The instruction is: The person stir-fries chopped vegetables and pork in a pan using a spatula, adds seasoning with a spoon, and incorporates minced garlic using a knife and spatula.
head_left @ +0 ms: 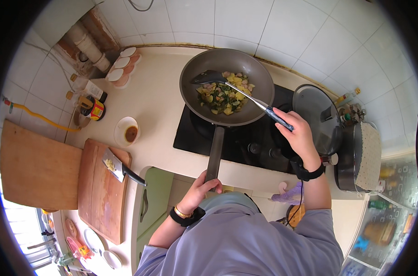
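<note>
A deep grey wok (262, 87) sits over the black stovetop (186, 133), with chopped yellow-green and dark green food (223, 96) in its bowl. My left hand (200, 191) is closed around the end of the wok's long handle (215, 152). With my right hand (295, 131) I grip the blue-and-white handle of a spatula (248, 95). Its black blade lies inside the wok, at the left of the food, tilted against the wall. Whether the blade touches any food is hard to tell.
Left of the stove stands a white bowl (121, 131) with brown sauce. A cleaver (114, 165) with minced bits lies on a wooden cutting board (91, 207), its handle jutting past the edge. Bottles, a jar (93, 108) and lidded containers (122, 63) stand behind. On the right is a glass lid (312, 110).
</note>
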A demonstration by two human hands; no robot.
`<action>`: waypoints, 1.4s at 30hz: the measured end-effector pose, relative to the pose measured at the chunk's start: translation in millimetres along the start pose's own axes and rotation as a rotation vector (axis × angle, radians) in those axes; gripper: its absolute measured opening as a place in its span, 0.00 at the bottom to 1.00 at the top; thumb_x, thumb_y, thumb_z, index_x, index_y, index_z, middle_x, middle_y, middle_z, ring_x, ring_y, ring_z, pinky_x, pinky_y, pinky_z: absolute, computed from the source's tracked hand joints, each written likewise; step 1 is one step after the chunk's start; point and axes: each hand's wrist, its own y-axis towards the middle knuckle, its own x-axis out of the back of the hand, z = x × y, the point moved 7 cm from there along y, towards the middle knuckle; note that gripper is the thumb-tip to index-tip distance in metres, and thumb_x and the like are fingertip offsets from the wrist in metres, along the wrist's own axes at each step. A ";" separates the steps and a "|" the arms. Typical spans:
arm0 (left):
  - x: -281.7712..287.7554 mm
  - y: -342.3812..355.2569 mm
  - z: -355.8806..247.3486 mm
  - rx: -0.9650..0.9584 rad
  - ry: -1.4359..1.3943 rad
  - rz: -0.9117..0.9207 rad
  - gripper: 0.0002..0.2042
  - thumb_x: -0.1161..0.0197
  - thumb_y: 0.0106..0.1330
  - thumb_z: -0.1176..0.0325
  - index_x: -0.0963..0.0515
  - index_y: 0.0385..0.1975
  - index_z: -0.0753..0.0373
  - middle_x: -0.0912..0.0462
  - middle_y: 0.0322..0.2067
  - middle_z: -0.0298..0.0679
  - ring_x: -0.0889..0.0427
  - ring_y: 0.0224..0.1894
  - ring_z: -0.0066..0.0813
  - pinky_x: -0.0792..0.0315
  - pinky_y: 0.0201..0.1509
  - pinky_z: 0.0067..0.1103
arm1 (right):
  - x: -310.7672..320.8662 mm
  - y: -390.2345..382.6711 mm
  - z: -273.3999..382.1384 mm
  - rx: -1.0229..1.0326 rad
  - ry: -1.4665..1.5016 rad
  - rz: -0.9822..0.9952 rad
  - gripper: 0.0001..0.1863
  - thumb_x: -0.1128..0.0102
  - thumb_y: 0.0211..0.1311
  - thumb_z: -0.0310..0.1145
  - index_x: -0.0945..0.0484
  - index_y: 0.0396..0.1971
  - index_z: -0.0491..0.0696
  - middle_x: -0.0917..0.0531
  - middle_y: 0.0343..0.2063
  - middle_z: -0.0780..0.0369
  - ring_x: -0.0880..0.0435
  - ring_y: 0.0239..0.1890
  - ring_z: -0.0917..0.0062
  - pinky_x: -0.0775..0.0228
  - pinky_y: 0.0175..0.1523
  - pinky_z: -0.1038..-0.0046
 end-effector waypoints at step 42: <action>0.0 -2.9 -3.8 0.001 0.008 0.003 0.08 0.51 0.67 0.69 0.33 0.40 0.66 0.23 0.30 0.38 0.25 0.35 0.25 0.34 0.45 0.22 | 16.4 -25.8 -7.9 -0.139 -0.142 -0.137 0.19 0.38 0.56 0.29 0.23 0.50 0.54 0.24 0.26 0.59 0.24 0.25 0.69 0.32 0.32 0.75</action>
